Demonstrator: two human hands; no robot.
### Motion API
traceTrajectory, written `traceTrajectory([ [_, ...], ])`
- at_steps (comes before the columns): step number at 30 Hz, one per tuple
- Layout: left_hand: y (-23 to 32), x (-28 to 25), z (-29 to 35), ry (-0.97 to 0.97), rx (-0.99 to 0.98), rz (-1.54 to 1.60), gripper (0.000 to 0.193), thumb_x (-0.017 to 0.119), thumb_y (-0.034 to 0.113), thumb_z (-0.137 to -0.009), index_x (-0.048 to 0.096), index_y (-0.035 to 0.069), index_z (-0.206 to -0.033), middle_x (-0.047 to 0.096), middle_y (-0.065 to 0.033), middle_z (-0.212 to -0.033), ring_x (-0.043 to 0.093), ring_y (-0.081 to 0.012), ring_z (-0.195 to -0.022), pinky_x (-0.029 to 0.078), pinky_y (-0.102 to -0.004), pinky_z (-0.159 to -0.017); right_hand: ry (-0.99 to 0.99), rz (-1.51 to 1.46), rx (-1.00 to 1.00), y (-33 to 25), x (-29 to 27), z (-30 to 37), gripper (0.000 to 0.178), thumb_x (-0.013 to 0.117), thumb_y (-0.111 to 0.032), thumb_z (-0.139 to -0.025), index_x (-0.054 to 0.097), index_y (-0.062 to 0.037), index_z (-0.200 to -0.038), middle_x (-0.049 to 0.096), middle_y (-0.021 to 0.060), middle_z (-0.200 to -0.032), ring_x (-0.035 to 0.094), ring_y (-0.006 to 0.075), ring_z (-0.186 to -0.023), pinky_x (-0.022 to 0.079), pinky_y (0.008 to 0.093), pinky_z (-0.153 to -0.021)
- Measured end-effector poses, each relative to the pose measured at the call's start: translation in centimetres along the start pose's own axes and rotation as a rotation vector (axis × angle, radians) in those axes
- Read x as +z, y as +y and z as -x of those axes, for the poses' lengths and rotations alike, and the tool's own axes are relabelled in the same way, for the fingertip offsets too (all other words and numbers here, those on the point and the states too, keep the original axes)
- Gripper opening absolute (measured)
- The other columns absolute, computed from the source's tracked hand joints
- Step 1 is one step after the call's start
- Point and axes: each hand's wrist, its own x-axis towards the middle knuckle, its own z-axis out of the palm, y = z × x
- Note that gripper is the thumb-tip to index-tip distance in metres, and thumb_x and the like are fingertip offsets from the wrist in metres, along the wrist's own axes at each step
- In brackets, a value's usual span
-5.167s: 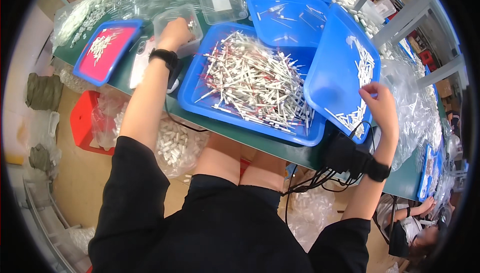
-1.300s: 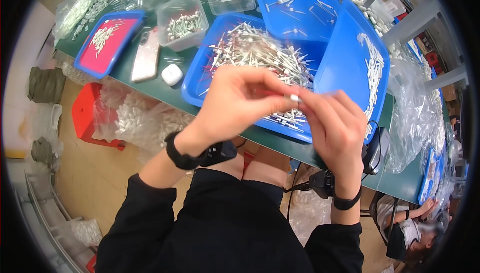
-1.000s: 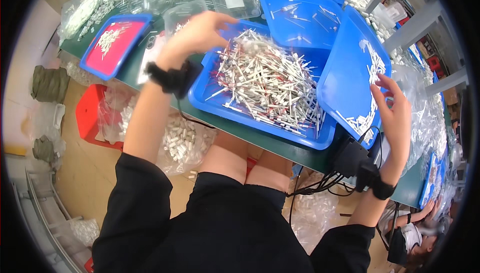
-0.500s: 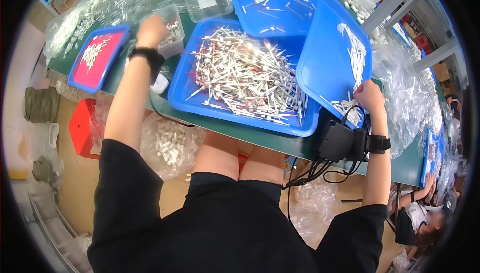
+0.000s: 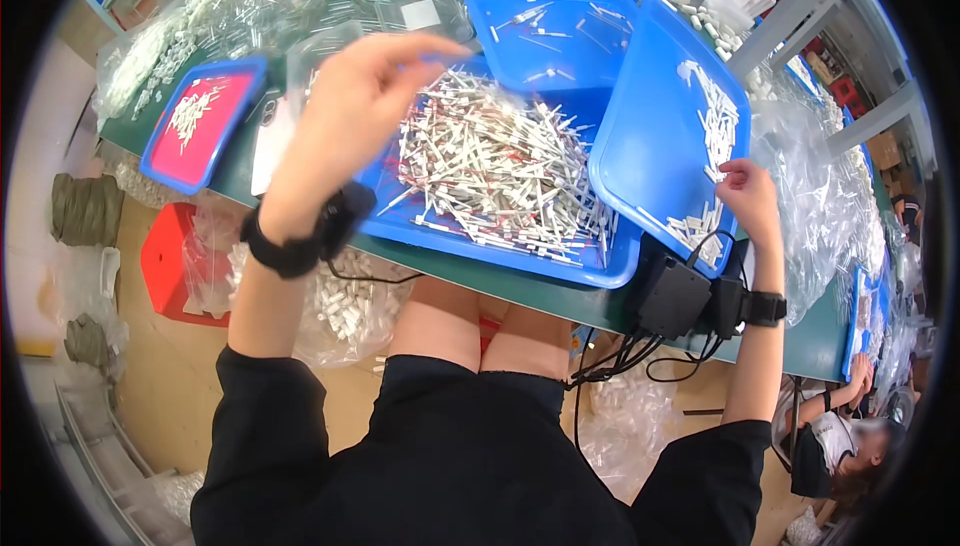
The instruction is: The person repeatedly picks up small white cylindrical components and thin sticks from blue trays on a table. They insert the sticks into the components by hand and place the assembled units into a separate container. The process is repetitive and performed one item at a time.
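Note:
A big blue tray (image 5: 480,242) on the table holds a heap of thin white stick-like plastic pieces (image 5: 505,166), some with red parts. My left hand (image 5: 365,96), smeared by motion, hovers above the tray's left side, fingers reaching right and thumb apart; I see nothing in it. A second blue tray (image 5: 640,126) leans on the big one's right side, with white pieces (image 5: 715,121) lined along its right edge. At that edge my right hand (image 5: 750,198) has its fingertips pinched together close to the pieces; what they hold, if anything, is too small to make out.
A small blue tray with a pink base (image 5: 180,151) holds white pieces at the left. Beside it lies a white phone (image 5: 270,141). Another blue tray (image 5: 550,41) stands behind. A black box (image 5: 672,291) with cables hangs at the table's front edge. Plastic bags (image 5: 790,161) lie right.
My left hand has come from the clear plastic box at the left, rightward and nearer, over the big tray. My right hand stays at the leaning tray's edge, its fingers slightly shifted.

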Motion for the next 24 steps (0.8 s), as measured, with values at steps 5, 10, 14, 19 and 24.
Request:
traceTrajectory([
  [5, 3.7, 0.9, 3.7, 0.032, 0.077, 0.113, 0.022, 0.061, -0.010, -0.077, 0.070, 0.002, -0.094, 0.059, -0.0071, -0.086, 0.059, -0.0123, -0.079, 0.050, -0.0226, -0.068, -0.009, -0.170, -0.198, -5.9, -5.5, 2.8, 0.020, 0.059, -0.004, -0.073, 0.065, -0.0011, -0.092, 0.063, 0.0089, -0.079, 0.063, 0.0161, -0.072, 0.048, 0.0274, -0.065],
  [10, 5.8, 3.1, 5.3, 0.095, 0.172, 0.227, 0.027, 0.064, -0.013, -0.072, 0.071, 0.003, -0.094, 0.060, -0.0073, -0.087, 0.060, -0.0139, -0.076, 0.051, -0.0241, -0.064, -0.059, -0.329, -0.526, -12.3, -7.1, 7.1, 0.020, 0.054, 0.006, -0.079, 0.064, 0.0019, -0.096, 0.060, 0.0093, -0.087, 0.059, 0.0142, -0.073, 0.046, 0.0240, -0.068],
  [14, 6.6, 4.3, 5.5, 0.056, 0.250, 0.225, 0.030, 0.064, -0.012, -0.072, 0.071, 0.004, -0.096, 0.060, -0.0071, -0.083, 0.059, -0.0141, -0.070, 0.049, -0.0235, -0.060, -0.187, -0.695, -0.429, -16.5, -5.2, 10.7, 0.027, 0.061, 0.013, -0.074, 0.065, 0.0036, -0.100, 0.062, 0.0098, -0.088, 0.060, 0.0145, -0.076, 0.046, 0.0241, -0.067],
  [19, 7.5, 4.6, 6.0, 0.038, 0.271, 0.225, 0.030, 0.067, -0.010, -0.071, 0.071, 0.005, -0.097, 0.058, -0.0051, -0.076, 0.056, -0.0127, -0.065, 0.044, -0.0234, -0.056, -0.069, -0.790, -0.507, -18.6, -3.8, 12.1, 0.026, 0.063, 0.015, -0.070, 0.067, 0.0036, -0.093, 0.064, 0.0119, -0.083, 0.061, 0.0175, -0.076, 0.047, 0.0256, -0.066],
  [24, 7.6, 5.0, 6.5, 0.052, 0.284, 0.250, 0.030, 0.068, -0.010, -0.070, 0.072, 0.004, -0.095, 0.058, -0.0053, -0.077, 0.056, -0.0127, -0.064, 0.043, -0.0228, -0.056, -0.034, -0.835, -0.484, -18.5, -3.5, 12.6, 0.023, 0.063, 0.015, -0.070, 0.067, 0.0034, -0.089, 0.064, 0.0116, -0.083, 0.061, 0.0178, -0.074, 0.047, 0.0260, -0.064],
])
